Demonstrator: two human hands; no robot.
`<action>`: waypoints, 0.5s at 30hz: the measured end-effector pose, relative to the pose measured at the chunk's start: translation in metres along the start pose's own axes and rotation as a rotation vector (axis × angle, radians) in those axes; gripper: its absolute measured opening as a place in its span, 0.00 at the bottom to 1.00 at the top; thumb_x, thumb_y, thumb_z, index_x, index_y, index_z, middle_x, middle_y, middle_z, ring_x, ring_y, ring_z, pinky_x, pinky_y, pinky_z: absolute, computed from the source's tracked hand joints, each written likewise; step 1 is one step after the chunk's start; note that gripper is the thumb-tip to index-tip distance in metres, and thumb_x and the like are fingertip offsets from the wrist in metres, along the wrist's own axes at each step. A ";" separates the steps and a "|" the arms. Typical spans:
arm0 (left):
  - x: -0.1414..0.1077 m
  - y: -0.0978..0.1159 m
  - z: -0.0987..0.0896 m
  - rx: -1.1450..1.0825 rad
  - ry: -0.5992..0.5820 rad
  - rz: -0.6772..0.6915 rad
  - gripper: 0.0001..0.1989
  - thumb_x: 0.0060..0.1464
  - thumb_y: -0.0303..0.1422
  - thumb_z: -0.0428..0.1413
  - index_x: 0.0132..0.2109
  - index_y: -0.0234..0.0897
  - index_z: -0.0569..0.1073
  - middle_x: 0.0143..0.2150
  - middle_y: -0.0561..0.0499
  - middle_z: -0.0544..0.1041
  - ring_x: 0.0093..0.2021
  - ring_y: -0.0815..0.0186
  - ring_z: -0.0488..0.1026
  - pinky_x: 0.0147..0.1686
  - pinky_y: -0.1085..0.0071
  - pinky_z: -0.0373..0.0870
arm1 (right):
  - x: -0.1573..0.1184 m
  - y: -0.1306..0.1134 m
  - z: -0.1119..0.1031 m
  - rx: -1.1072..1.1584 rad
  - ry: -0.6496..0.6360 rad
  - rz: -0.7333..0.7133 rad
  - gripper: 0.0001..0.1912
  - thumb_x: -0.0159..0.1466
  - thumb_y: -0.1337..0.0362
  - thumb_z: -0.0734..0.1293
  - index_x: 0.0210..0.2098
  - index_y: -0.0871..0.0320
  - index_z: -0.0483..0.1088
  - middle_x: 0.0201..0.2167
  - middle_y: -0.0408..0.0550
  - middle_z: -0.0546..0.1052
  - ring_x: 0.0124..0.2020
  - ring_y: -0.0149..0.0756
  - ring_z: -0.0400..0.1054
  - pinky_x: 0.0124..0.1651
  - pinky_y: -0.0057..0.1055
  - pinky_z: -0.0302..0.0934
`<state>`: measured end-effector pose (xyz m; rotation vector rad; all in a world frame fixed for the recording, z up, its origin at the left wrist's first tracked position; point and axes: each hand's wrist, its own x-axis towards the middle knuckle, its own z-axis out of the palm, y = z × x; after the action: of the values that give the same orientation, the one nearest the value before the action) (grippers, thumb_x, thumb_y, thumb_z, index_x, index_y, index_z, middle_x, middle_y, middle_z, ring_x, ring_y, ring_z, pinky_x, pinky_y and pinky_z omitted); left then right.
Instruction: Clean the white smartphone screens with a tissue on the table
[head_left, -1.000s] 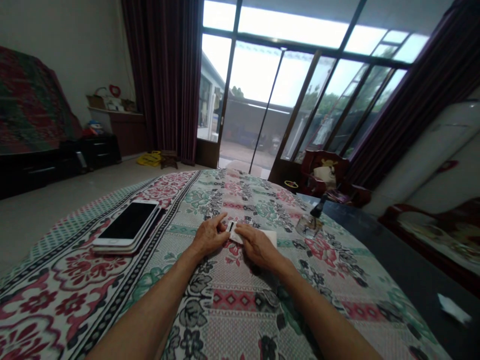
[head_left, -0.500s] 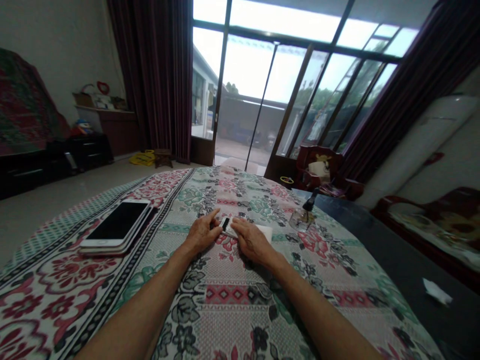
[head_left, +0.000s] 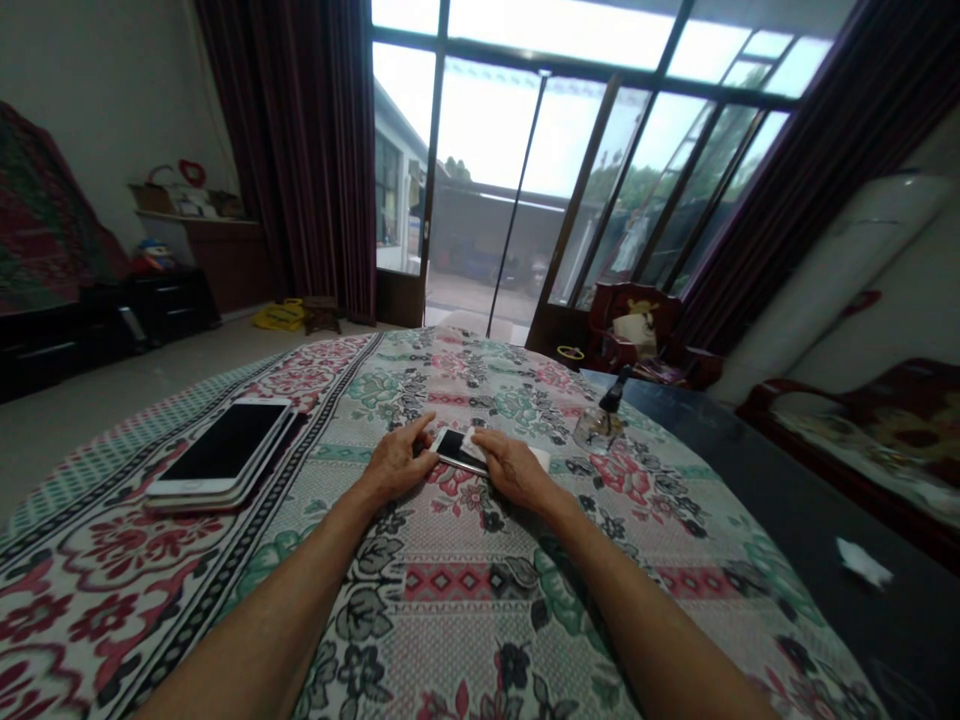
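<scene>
- The phone (head_left: 452, 445) lay on the cloth-covered table (head_left: 472, 625).
- The left hand's (head_left: 396, 463) grip was partly closed on its left end.
- The right hand's (head_left: 516, 472) grip held a white tissue (head_left: 472, 445) against its screen.

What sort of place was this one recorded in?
Most likely a living room in a home: a table under a flowered tablecloth, long dark curtains, and a tall glass door front.
</scene>
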<state>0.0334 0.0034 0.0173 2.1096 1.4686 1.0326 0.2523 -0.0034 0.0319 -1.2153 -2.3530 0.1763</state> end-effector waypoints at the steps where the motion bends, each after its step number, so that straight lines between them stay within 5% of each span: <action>1: 0.000 0.000 0.000 0.002 0.002 0.001 0.30 0.49 0.29 0.55 0.61 0.35 0.68 0.38 0.49 0.80 0.36 0.64 0.74 0.41 0.70 0.69 | 0.000 0.000 0.000 -0.006 -0.001 -0.002 0.18 0.63 0.78 0.56 0.45 0.57 0.70 0.47 0.50 0.75 0.49 0.36 0.67 0.52 0.31 0.59; 8: 0.001 -0.002 0.002 0.023 0.044 -0.029 0.29 0.50 0.28 0.56 0.61 0.34 0.68 0.39 0.48 0.80 0.39 0.62 0.76 0.44 0.68 0.70 | -0.002 -0.015 -0.001 -0.054 -0.022 0.007 0.14 0.63 0.78 0.55 0.38 0.58 0.69 0.41 0.49 0.74 0.44 0.35 0.67 0.48 0.29 0.59; 15: 0.003 -0.007 0.004 0.021 0.063 -0.057 0.29 0.50 0.26 0.56 0.61 0.35 0.67 0.43 0.49 0.81 0.43 0.62 0.77 0.48 0.68 0.69 | -0.013 -0.059 0.011 -0.100 -0.069 -0.121 0.11 0.61 0.76 0.59 0.39 0.59 0.69 0.46 0.53 0.73 0.48 0.39 0.63 0.53 0.35 0.57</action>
<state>0.0325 0.0092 0.0107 2.0548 1.5662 1.0757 0.2099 -0.0476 0.0366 -1.1244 -2.5138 0.0621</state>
